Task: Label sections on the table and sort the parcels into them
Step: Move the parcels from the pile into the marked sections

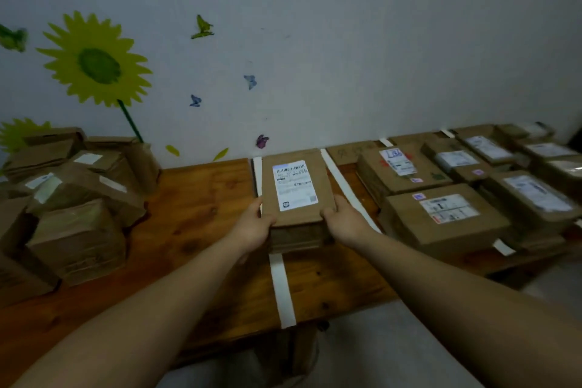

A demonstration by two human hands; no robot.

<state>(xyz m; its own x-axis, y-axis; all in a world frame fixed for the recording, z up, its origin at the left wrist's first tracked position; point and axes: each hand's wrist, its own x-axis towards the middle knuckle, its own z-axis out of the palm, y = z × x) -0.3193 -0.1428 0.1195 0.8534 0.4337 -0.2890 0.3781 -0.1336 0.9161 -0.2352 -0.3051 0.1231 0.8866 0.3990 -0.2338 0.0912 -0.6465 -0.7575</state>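
A flat brown cardboard parcel (296,195) bearing a white printed shipping label (294,184) is gripped at its 2 near corners. The left hand (252,227) and right hand (346,220) are each curled round an edge, neither nearer. The parcel lies directly ahead of both hands, long axis pointing away from the person, between 2 white tape strips (346,189) on the wooden bench (201,214). Whether it rests on parcels beneath cannot be told. A barcode is noted; the label's text is unreadable.

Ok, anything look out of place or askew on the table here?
One thing: the labelled parcel gripped by the left hand and right hand overlaps the left white tape strip, hiding its middle, so it straddles the section line. The pile of parcels at far left lies tilted and jumbled.
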